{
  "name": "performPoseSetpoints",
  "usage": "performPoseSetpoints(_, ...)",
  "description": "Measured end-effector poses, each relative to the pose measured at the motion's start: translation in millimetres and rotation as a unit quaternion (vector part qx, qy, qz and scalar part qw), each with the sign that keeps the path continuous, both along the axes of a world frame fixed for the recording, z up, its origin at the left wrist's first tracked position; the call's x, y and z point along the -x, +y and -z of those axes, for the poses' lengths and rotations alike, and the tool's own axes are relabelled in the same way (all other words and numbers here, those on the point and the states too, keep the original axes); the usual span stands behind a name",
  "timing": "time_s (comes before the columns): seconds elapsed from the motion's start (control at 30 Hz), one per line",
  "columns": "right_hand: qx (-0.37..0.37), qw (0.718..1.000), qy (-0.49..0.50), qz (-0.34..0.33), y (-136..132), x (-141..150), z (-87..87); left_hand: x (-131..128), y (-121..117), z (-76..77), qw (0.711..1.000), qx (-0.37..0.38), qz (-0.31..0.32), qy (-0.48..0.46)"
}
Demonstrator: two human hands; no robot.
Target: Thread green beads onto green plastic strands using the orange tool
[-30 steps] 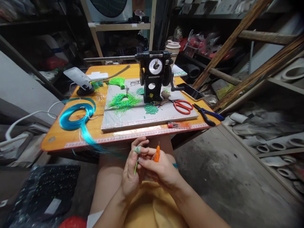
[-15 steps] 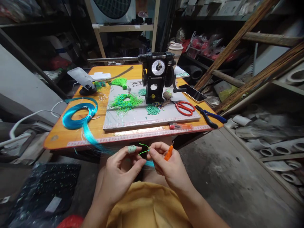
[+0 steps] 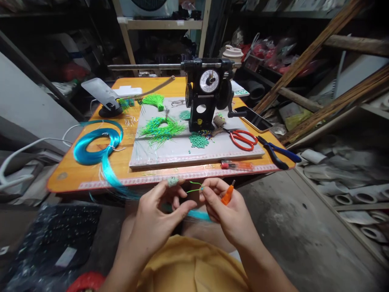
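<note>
My right hand [image 3: 226, 215] pinches a thin bright green cord [image 3: 193, 191] between thumb and forefinger; two ends stick out to the left, and a small teal spot shows at the pinch. Tucked in the same hand is a small orange-handled tool [image 3: 227, 196] with a short metal tip pointing up. My left hand [image 3: 158, 221] is open beside the cord ends, thumb and fingers apart, with pale green tape [image 3: 173, 181] round one finger. Under the hands, a bundle of turquoise strands [image 3: 199, 215] crosses my lap.
On the wooden table [image 3: 68, 172] lies a grey board [image 3: 170, 156] bearing a black hand-crank winder [image 3: 202, 97], green cord bundles [image 3: 162, 129], teal beads [image 3: 199, 140] and red-handled scissors [image 3: 243, 140]. Pliers [image 3: 276, 154], a phone [image 3: 253, 119], a lighter [image 3: 237, 165] and coiled turquoise strands [image 3: 80, 148] lie around it.
My left thumb and fingers have spread wider apart. The right hand keeps its pinch on the green cord, and both hands appear slightly further right as the view shifts.
</note>
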State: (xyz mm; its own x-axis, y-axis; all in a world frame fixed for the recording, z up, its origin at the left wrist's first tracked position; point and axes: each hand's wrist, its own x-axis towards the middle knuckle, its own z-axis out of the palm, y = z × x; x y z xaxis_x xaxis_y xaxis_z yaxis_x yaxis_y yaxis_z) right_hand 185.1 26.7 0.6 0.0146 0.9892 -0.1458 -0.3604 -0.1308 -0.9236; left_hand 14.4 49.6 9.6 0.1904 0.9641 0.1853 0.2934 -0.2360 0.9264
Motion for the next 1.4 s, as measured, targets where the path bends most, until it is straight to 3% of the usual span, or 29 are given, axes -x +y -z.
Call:
performPoseSetpoints(0.23, 0.012, 0.999, -0.035, 0.014, 8.7, -6.0, -2.6, 0.8, 9.7, 0.8, 0.993, -0.083, -0.001, 0.085)
performPoseSetpoints(0.37, -0.020, 0.981, -0.192, 0.028, 12.2, -17.0, -4.2, 10.4, 16.7, 1.1, 0.972, -0.182, 0.001, 0.148)
performPoseSetpoints(0.43, -0.080, 0.942, -0.322, 0.041, 14.2, -21.2, -3.5, 13.0, 23.2, -0.5, 0.955, -0.238, 0.011, 0.174)
performPoseSetpoints(0.53, -0.201, 0.852, -0.478, 0.070, 19.2, -25.8, -1.2, 15.0, 33.5, -3.0, 0.942, -0.266, 0.024, 0.206)
performPoseSetpoints(0.6, -0.259, 0.804, -0.530, 0.077, 23.6, -28.1, 0.5, 16.5, 38.2, -3.7, 0.939, -0.261, 0.030, 0.223)
performPoseSetpoints(0.7, -0.295, 0.767, -0.565, 0.075, 29.7, -31.0, 2.6, 19.2, 41.2, -5.0, 0.936, -0.257, 0.034, 0.238)
performPoseSetpoints(0.83, -0.305, 0.763, -0.566, 0.068, 33.3, -35.7, 4.6, 16.4, 44.9, -12.7, 0.929, -0.262, 0.051, 0.255)
performPoseSetpoints(1.03, -0.295, 0.760, -0.575, 0.069, 31.2, -44.4, 5.1, -2.1, 66.2, -19.9, 0.887, -0.313, 0.190, 0.282)
performPoseSetpoints(1.2, -0.304, 0.746, -0.589, 0.067, 30.8, -40.7, 4.9, 11.8, 69.3, -15.6, 0.876, -0.305, 0.133, 0.349)
performPoseSetpoints(1.4, -0.318, 0.717, -0.619, 0.050, 34.2, -32.5, 7.4, 39.5, 62.8, -14.6, 0.883, -0.268, 0.114, 0.368)
